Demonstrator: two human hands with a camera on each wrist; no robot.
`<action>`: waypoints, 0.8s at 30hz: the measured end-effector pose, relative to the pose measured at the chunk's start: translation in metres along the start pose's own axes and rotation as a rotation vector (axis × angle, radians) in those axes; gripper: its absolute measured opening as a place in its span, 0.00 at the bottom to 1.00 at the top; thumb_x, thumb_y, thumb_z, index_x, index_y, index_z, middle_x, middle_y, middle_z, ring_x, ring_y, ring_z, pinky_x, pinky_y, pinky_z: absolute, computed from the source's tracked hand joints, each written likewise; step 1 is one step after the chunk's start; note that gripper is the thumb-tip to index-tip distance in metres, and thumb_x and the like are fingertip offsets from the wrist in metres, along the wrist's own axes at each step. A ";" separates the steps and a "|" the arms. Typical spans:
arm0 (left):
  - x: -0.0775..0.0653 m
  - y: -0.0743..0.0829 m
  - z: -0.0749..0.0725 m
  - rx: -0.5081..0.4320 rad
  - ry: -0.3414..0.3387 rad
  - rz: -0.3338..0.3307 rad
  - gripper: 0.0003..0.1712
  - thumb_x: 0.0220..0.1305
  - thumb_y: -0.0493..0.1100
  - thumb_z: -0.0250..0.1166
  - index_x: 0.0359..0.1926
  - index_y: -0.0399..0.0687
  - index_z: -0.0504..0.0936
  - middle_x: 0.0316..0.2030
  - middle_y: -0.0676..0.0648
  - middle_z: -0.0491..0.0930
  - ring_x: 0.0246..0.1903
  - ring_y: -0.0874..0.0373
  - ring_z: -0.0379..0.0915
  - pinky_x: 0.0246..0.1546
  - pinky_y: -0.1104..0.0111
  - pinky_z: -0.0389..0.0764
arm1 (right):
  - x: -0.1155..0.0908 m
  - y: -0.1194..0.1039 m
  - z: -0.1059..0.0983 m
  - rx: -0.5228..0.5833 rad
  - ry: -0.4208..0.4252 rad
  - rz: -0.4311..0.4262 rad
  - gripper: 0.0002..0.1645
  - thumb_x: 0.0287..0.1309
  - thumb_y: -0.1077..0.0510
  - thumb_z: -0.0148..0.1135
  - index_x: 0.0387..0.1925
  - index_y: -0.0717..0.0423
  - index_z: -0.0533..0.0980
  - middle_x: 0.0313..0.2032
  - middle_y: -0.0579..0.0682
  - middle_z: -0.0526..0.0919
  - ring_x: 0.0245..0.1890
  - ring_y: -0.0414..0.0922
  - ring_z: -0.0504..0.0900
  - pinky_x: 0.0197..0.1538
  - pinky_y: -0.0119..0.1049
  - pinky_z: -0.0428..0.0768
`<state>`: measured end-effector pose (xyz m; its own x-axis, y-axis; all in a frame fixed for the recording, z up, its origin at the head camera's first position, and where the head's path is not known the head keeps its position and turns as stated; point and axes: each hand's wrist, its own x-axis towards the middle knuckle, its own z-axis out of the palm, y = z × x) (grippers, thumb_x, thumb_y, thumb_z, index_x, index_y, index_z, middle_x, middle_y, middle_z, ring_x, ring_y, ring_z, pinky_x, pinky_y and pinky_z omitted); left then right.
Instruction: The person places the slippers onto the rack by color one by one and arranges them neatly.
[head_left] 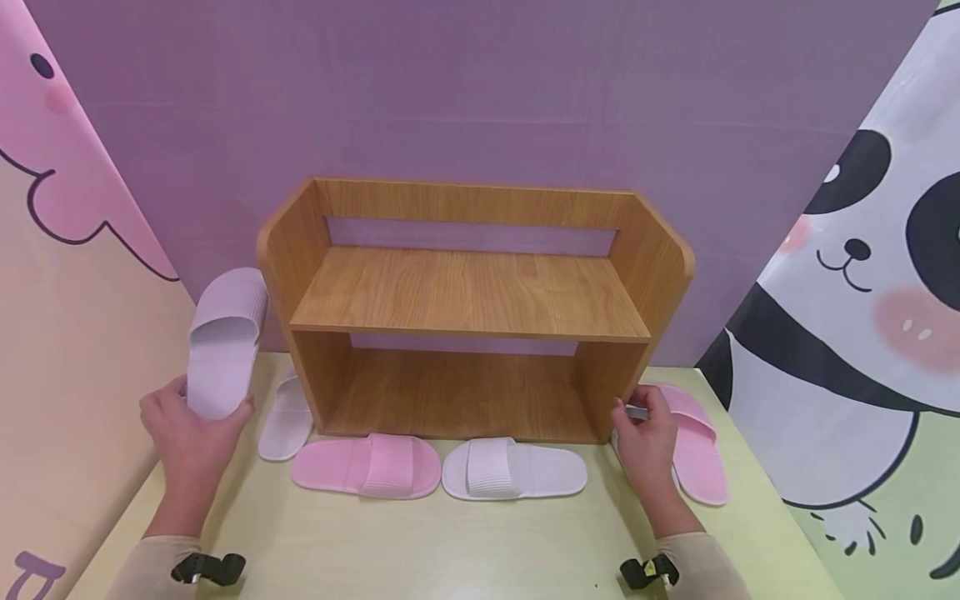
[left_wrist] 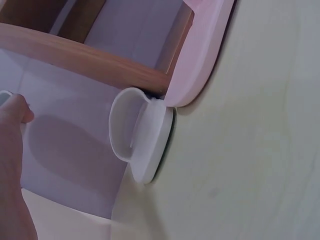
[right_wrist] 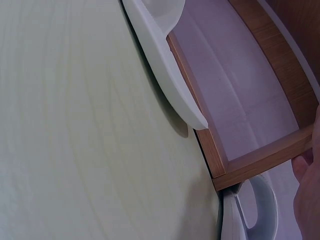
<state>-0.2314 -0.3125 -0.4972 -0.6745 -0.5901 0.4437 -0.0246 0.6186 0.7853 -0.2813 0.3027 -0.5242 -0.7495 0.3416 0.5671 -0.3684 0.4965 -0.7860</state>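
At the left, my left hand (head_left: pixel 191 429) grips a pale slipper (head_left: pixel 221 367) by its heel end, held up with the ribbed strap at the top. In the left wrist view the fingers of that hand (left_wrist: pixel 12 130) show at the left edge. My right hand (head_left: pixel 648 437) is at the right side of the wooden shelf (head_left: pixel 465 300), over a white slipper (right_wrist: pixel 262 200) on the table. Between thumb and forefinger in the head view shows a bit of its strap. In the right wrist view a gap separates the strap from the hand (right_wrist: pixel 306 192).
A pink slipper (head_left: pixel 337 467) and a white slipper (head_left: pixel 547 472) lie in front of the two-tier shelf. Another pale slipper (head_left: pixel 283 421) lies by its left side, and a pink slipper (head_left: pixel 701 458) at the right. A purple backdrop (head_left: pixel 480 100) stands behind.
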 end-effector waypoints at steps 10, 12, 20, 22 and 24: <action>0.002 0.012 0.002 -0.012 0.081 0.046 0.55 0.48 0.46 0.87 0.71 0.32 0.67 0.64 0.30 0.64 0.64 0.39 0.59 0.54 0.52 0.67 | -0.001 0.000 0.000 -0.009 -0.005 0.007 0.11 0.68 0.70 0.70 0.50 0.64 0.81 0.46 0.56 0.89 0.46 0.33 0.82 0.47 0.17 0.79; 0.002 0.014 0.002 -0.025 0.099 0.063 0.54 0.48 0.46 0.87 0.71 0.33 0.67 0.64 0.30 0.64 0.64 0.39 0.60 0.54 0.53 0.67 | -0.001 0.000 0.000 -0.009 -0.002 0.006 0.11 0.68 0.70 0.70 0.50 0.64 0.81 0.45 0.57 0.89 0.46 0.33 0.82 0.47 0.17 0.79; 0.003 0.022 0.004 -0.090 0.167 0.133 0.53 0.45 0.43 0.88 0.69 0.34 0.70 0.64 0.30 0.65 0.64 0.39 0.60 0.58 0.53 0.67 | -0.001 0.001 0.001 -0.006 0.010 0.000 0.11 0.67 0.71 0.71 0.49 0.64 0.82 0.44 0.57 0.90 0.45 0.32 0.82 0.45 0.17 0.79; 0.004 0.024 0.004 -0.096 0.188 0.145 0.53 0.44 0.42 0.88 0.69 0.34 0.70 0.64 0.30 0.65 0.65 0.40 0.60 0.58 0.56 0.67 | 0.000 0.003 0.002 -0.006 0.020 -0.004 0.11 0.66 0.72 0.70 0.48 0.65 0.81 0.44 0.58 0.89 0.44 0.31 0.82 0.45 0.16 0.79; 0.005 0.026 0.005 -0.107 0.207 0.152 0.53 0.44 0.40 0.89 0.69 0.34 0.70 0.64 0.30 0.65 0.65 0.40 0.60 0.59 0.58 0.66 | -0.001 0.000 0.003 -0.007 0.031 -0.009 0.11 0.65 0.73 0.70 0.48 0.66 0.81 0.43 0.60 0.89 0.44 0.30 0.81 0.45 0.16 0.79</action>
<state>-0.2387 -0.2969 -0.4771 -0.4994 -0.5947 0.6300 0.1513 0.6562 0.7393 -0.2821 0.3002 -0.5251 -0.7288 0.3611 0.5818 -0.3714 0.5054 -0.7789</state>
